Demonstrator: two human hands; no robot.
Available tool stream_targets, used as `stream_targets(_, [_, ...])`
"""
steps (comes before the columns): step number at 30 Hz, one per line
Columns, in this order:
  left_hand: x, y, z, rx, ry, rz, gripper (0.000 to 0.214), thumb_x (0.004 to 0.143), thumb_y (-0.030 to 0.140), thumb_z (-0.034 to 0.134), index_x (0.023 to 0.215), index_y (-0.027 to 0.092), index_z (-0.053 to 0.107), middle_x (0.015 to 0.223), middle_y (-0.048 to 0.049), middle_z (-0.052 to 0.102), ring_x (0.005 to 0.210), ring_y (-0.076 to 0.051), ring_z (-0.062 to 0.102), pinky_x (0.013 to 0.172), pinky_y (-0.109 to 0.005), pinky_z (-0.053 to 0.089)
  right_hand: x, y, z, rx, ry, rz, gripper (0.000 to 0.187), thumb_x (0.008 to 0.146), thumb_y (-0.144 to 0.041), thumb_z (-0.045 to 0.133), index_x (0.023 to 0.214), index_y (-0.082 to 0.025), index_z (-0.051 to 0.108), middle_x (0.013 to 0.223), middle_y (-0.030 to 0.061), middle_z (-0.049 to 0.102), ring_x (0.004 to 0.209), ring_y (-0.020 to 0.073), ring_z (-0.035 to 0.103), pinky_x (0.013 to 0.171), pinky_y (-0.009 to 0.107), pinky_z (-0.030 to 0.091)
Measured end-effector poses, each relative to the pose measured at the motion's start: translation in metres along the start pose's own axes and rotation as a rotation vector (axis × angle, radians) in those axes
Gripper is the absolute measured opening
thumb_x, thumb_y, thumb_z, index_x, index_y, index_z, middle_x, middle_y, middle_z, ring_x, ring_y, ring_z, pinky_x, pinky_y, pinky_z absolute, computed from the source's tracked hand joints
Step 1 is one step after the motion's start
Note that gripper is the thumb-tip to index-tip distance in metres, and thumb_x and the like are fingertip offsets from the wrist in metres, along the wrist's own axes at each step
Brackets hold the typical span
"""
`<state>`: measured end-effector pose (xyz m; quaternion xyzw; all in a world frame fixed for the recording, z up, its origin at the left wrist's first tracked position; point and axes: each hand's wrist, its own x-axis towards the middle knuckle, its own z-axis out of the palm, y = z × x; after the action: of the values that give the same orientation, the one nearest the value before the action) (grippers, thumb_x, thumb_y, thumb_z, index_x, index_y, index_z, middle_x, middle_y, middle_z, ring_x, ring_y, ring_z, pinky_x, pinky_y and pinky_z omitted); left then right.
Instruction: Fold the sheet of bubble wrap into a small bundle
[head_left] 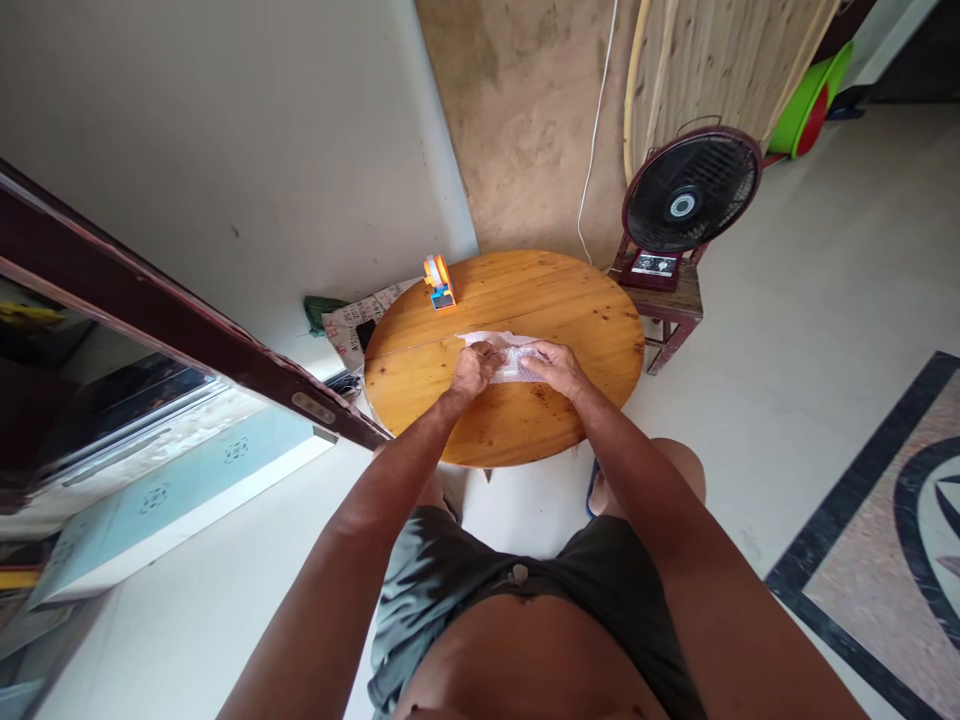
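Note:
A piece of bubble wrap (513, 371) lies on the round wooden table (525, 425), near its middle, with a whitish shape in it that I cannot make out. My left hand (477, 369) grips the wrap's left part with its fingers curled. My right hand (555, 367) has its thumb and fingers closed on the right part. Between the hands the middle of the wrap shows, and its far edge sticks up toward the wall. Beyond my left hand, at the table's back left, stands an orange and blue tape dispenser (439, 281) with a roll of tape.
An electric fan (690, 195) rests on a wooden chair (679, 300) right of the table. On the left, a dark door frame (247, 340) reaches close to the table edge. Printed cardboard (349, 335) lies behind the table, and a white cable (596, 130) hangs along the wall.

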<state>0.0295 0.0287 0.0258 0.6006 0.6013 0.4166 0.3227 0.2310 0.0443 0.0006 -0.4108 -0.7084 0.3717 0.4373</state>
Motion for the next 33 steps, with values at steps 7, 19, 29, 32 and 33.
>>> stream_targets(7, [0.004,-0.002,0.001,-0.080,-0.023,-0.044,0.021,0.071,0.034,0.076,0.064,0.016,0.068,0.056,0.0037,0.051,0.055,-0.010,0.040,0.055,-0.026,0.031,0.004,0.010,0.007,-0.048,0.108,0.066,0.029,0.080,-0.047,0.066,0.082,-0.019,0.074,0.072,0.0006,0.071,0.066,0.0170,0.061,0.064,0.028,0.050])
stream_targets(19, [0.011,-0.009,0.004,-0.121,-0.027,-0.026,0.019,0.068,0.031,0.074,0.061,0.017,0.064,0.054,0.0049,0.049,0.053,-0.009,0.037,0.053,-0.025,0.030,0.005,0.007,0.014,-0.196,0.192,0.011,0.033,0.079,-0.051,0.072,0.093,-0.021,0.077,0.084,0.0054,0.078,0.074,0.0206,0.068,0.072,0.033,0.055])
stream_targets(29, [0.014,-0.011,0.006,-0.136,-0.003,-0.035,0.025,0.066,0.033,0.079,0.062,0.018,0.059,0.058,0.0037,0.052,0.055,-0.011,0.043,0.055,-0.026,0.033,0.014,-0.005,0.025,-0.396,0.203,0.132,0.033,0.069,-0.051,0.083,0.089,-0.025,0.080,0.092,0.0049,0.080,0.086,0.0259,0.074,0.080,0.035,0.058])
stream_targets(32, [0.019,-0.017,0.003,-0.092,0.018,0.008,0.018,0.073,0.032,0.075,0.072,0.019,0.063,0.065,0.0004,0.059,0.060,-0.015,0.052,0.060,-0.029,0.043,0.015,-0.007,0.024,-0.410,0.188,0.183,0.032,0.069,-0.052,0.082,0.085,-0.024,0.080,0.087,0.0048,0.080,0.082,0.0252,0.074,0.078,0.035,0.058])
stream_targets(33, [0.018,-0.017,-0.001,-0.030,0.047,0.069,0.014,0.076,0.031,0.071,0.078,0.019,0.065,0.071,-0.0017,0.063,0.065,-0.017,0.057,0.065,-0.031,0.047,0.015,-0.007,0.024,-0.403,0.187,0.197,0.032,0.069,-0.052,0.083,0.084,-0.024,0.079,0.085,0.0043,0.079,0.081,0.0247,0.074,0.077,0.035,0.058])
